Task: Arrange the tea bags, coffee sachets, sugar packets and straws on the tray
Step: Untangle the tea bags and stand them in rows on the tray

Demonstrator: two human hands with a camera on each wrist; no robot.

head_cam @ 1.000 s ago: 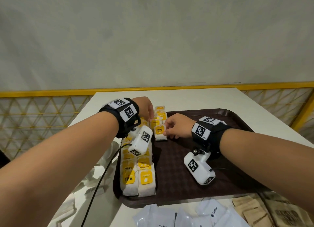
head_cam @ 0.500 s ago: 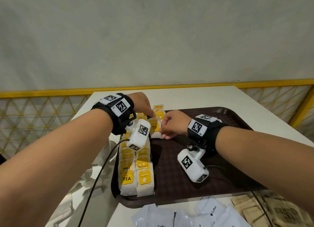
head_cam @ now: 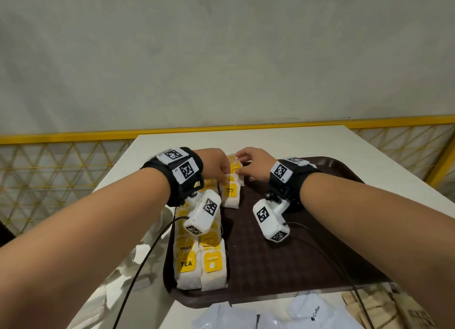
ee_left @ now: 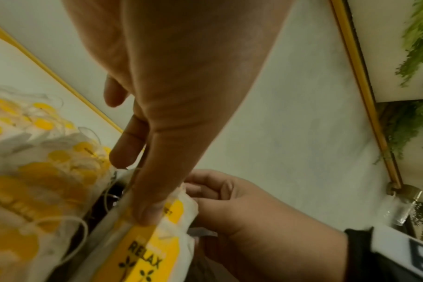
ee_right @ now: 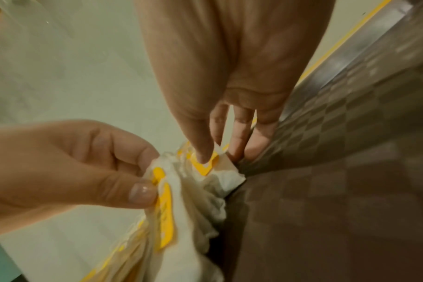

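Observation:
A dark brown tray (head_cam: 307, 267) carries two long rows of white tea bags (head_cam: 199, 264) with yellow labels along its left side. A third, short row (head_cam: 230, 195) starts further back. My left hand (head_cam: 225, 178) pinches the left edge of a tea bag (ee_left: 155, 246) in that short row, thumb (ee_left: 147, 213) on its label. My right hand (head_cam: 242, 166) holds the far tea bags (ee_right: 205, 183) of the same row from the right, thumb (ee_right: 200, 150) on a yellow label and fingers (ee_right: 239, 145) behind. White coffee sachets (head_cam: 315, 314) and brown packets (head_cam: 369, 306) lie in front of the tray.
The tray sits on a white table (head_cam: 320, 144) bounded by a yellow railing (head_cam: 73, 139). Crumpled white wrappers (head_cam: 147, 232) lie left of the tray. The tray's right half (head_cam: 283, 254) holds only the wrist cameras' cables.
Both hands have moved from the near "RELAX" tea bag toward the far end of the short row. That bag now lies on the tray in front of them.

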